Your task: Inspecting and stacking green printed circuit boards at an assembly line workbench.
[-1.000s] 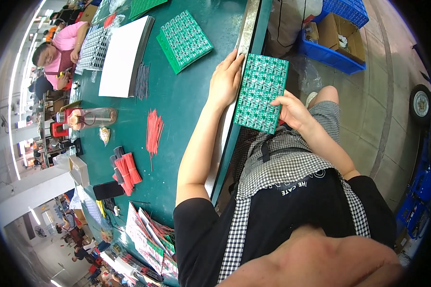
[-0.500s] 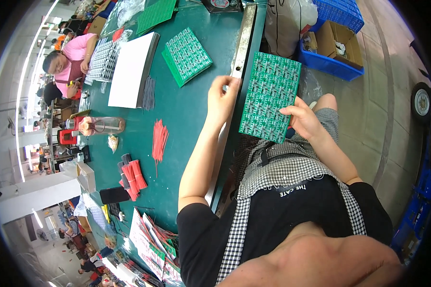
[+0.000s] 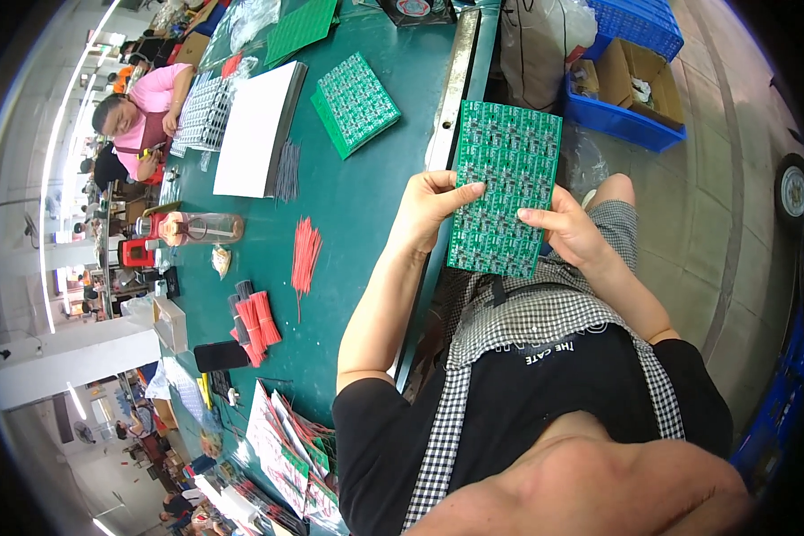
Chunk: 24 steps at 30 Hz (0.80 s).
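Note:
A green circuit board panel (image 3: 506,179), covered in rows of small repeated boards, is held up over my lap, just off the table's edge. On its left side my left hand (image 3: 433,207) grips it, thumb on the face and fingers behind. My right hand (image 3: 570,225) pinches the opposite side in the same way, its thumb lying on the front. Beyond my left hand, a stack of similar circuit board panels (image 3: 357,103) rests on the green table (image 3: 348,201). A loose bunch of red wires (image 3: 305,257) lies further left.
A white block-shaped stack (image 3: 255,134) stands beside dark wires (image 3: 288,170). Bundled red wires (image 3: 259,323), a phone (image 3: 221,357) and a bottle (image 3: 201,229) lie leftward. A person in pink (image 3: 152,98) sits across the table. Blue crates (image 3: 621,116) stand on the floor at right.
My left hand has come from beside the table edge to the panel and taken hold of its left side. The panel has turned slightly; my right hand keeps its hold.

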Each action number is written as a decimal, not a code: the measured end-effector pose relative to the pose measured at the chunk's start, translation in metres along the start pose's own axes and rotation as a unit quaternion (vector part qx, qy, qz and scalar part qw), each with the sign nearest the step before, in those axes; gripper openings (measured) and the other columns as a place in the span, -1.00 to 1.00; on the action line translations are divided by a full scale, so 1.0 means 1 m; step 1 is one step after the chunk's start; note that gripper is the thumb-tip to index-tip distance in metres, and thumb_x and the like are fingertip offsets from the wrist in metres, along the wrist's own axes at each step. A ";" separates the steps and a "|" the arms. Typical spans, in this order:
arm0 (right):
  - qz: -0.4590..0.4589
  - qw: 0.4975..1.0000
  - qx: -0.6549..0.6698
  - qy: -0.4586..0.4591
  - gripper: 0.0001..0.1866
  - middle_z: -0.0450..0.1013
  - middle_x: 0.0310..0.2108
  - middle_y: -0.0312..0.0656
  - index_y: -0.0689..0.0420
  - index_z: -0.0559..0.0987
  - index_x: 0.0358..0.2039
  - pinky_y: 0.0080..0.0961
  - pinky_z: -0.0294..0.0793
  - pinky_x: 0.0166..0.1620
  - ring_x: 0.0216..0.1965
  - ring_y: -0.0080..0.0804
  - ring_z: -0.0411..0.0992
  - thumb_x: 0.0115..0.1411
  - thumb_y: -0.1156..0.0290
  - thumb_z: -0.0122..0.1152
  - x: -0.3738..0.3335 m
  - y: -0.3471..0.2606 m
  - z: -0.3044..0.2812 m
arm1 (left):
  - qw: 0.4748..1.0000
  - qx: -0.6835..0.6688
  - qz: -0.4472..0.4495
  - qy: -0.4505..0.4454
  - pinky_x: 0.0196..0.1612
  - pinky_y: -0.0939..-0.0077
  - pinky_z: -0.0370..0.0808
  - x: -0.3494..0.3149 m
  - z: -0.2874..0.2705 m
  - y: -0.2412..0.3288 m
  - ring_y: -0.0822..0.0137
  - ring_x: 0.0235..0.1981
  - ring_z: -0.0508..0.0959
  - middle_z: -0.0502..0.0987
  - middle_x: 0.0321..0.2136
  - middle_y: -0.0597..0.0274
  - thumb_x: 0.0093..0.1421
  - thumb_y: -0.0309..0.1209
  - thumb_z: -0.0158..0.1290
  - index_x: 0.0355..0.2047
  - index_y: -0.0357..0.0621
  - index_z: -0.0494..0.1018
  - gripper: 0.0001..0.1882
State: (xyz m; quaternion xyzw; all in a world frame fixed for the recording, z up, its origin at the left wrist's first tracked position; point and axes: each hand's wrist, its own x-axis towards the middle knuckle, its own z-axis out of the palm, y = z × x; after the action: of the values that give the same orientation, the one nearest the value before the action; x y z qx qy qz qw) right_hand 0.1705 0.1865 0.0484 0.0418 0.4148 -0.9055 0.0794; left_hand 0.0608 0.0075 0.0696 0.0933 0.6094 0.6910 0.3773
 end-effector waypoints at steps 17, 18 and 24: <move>-0.017 1.000 0.012 -0.003 -0.60 0.40 -0.08 -0.18 0.25 0.32 -0.01 -0.49 0.37 0.00 -0.08 -0.48 0.38 0.11 0.58 0.06 0.003 0.003 -0.001 | 0.999 0.031 0.026 -0.008 -0.26 0.65 0.40 -0.011 0.006 0.006 0.54 -0.40 0.49 0.56 -0.40 0.26 0.00 -0.50 0.18 -0.33 -0.29 0.50 -0.80; -0.018 1.000 0.024 -0.003 -0.60 0.39 -0.08 -0.18 0.26 0.32 -0.01 -0.48 0.36 0.00 -0.07 -0.48 0.38 0.11 0.58 0.06 0.003 0.002 -0.002 | 0.999 0.034 0.029 -0.010 -0.26 0.65 0.40 -0.013 0.007 0.006 0.54 -0.40 0.49 0.56 -0.40 0.26 0.00 -0.50 0.18 -0.33 -0.29 0.50 -0.80; -0.021 1.000 0.015 0.013 -0.61 0.41 -0.11 -0.18 0.25 0.34 -0.03 -0.48 0.37 -0.01 -0.09 -0.47 0.39 0.10 0.58 0.09 0.004 0.002 -0.004 | 0.998 0.053 0.028 0.002 -0.28 0.62 0.44 -0.015 0.009 -0.005 0.53 -0.41 0.50 0.56 -0.39 0.24 0.00 -0.53 0.17 -0.33 -0.30 0.50 -0.81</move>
State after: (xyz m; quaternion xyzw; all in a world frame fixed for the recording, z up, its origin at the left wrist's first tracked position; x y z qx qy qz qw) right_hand 0.1672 0.1877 0.0433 0.0462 0.4029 -0.9125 0.0538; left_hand 0.0791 0.0050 0.0721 0.1290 0.6430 0.6682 0.3514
